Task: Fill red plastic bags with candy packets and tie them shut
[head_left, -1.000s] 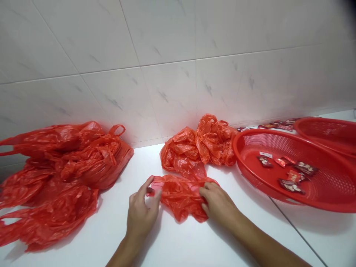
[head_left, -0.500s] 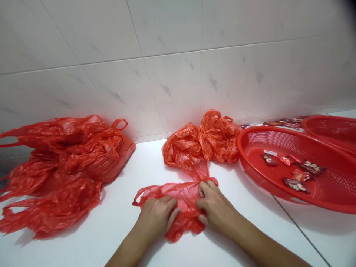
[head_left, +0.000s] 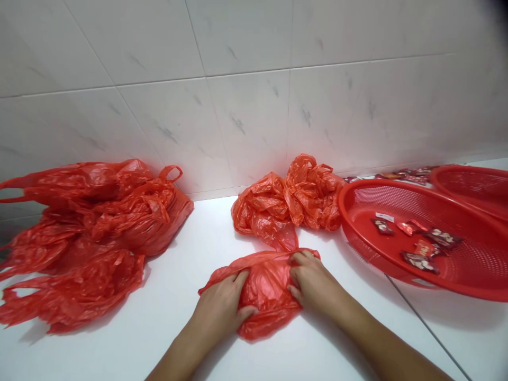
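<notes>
A thin red plastic bag (head_left: 266,288) lies crumpled on the white surface in front of me, its middle puffed up a little. My left hand (head_left: 222,304) grips its left side, with the thumb set apart from the fingers; the bag's left handle is mostly covered. At the right side, my right hand (head_left: 309,278) pinches the plastic with curled fingers. Just behind it sits a bunched red plastic bag (head_left: 264,206), whose trailing end reaches down to the bag in my hands. Another bunched red bag (head_left: 313,193) leans against the tiled wall.
A heap of red plastic bags (head_left: 119,217) spreads along the left. On the right stands a red mesh basket (head_left: 369,254) holding several wrapped sweets (head_left: 423,262). A second red basket (head_left: 468,177) and more wrapped packets (head_left: 408,174) lie behind it, by the tiled wall (head_left: 254,121).
The bag between my hands has spread wider and become rounder. My left hand's thumb and fingers have moved further apart, and the left handle loop no longer shows clearly.
</notes>
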`<move>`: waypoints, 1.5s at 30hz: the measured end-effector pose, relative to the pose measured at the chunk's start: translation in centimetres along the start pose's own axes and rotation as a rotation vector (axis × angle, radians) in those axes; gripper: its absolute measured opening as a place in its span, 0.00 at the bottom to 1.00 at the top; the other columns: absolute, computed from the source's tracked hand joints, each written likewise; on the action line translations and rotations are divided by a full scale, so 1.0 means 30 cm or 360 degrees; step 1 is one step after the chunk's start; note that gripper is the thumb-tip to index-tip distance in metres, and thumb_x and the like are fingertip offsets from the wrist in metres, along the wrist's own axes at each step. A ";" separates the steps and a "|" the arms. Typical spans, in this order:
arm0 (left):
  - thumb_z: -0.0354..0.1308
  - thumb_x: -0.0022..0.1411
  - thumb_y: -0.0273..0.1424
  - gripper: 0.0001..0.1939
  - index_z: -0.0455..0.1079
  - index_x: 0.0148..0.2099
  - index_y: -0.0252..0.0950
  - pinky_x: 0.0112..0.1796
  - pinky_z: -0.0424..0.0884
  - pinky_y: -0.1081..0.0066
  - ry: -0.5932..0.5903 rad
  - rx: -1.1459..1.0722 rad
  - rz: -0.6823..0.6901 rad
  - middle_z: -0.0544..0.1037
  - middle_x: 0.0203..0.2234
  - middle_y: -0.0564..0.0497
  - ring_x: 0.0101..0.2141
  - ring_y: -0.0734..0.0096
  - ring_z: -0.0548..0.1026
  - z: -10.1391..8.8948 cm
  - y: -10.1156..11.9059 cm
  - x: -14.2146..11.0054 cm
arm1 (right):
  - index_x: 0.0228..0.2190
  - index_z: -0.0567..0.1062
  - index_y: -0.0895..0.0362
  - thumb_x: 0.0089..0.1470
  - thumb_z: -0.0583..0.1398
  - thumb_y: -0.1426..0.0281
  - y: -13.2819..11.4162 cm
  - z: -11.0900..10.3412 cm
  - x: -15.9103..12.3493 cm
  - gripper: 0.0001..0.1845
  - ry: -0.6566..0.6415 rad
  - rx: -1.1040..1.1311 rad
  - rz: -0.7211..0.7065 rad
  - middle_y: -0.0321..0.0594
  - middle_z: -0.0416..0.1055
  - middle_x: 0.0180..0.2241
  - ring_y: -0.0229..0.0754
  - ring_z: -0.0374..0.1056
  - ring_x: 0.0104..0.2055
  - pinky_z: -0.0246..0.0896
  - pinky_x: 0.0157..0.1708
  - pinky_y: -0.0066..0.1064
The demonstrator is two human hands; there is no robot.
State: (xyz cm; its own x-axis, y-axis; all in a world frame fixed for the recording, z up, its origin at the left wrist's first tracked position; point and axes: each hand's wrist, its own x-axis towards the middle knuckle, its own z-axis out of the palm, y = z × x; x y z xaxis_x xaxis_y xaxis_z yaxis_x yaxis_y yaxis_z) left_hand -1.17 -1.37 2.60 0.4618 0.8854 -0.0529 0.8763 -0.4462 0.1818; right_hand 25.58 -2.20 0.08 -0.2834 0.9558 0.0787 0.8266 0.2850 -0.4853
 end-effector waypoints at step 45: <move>0.65 0.48 0.24 0.34 0.77 0.60 0.45 0.59 0.75 0.60 -0.0119 -0.0500 0.0295 0.72 0.64 0.47 0.59 0.53 0.77 -0.009 -0.070 0.042 | 0.55 0.81 0.50 0.60 0.67 0.60 0.271 -0.603 -0.094 0.22 -0.0100 0.0580 0.0056 0.41 0.82 0.47 0.45 0.80 0.48 0.74 0.49 0.38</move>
State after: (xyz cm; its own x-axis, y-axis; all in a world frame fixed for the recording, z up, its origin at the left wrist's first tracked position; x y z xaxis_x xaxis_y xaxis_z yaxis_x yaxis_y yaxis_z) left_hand -2.47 0.72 2.42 0.6274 0.7763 -0.0601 0.6973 -0.5259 0.4870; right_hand 41.90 -1.28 11.66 -0.2966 0.9550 0.0087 0.6122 0.1971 -0.7657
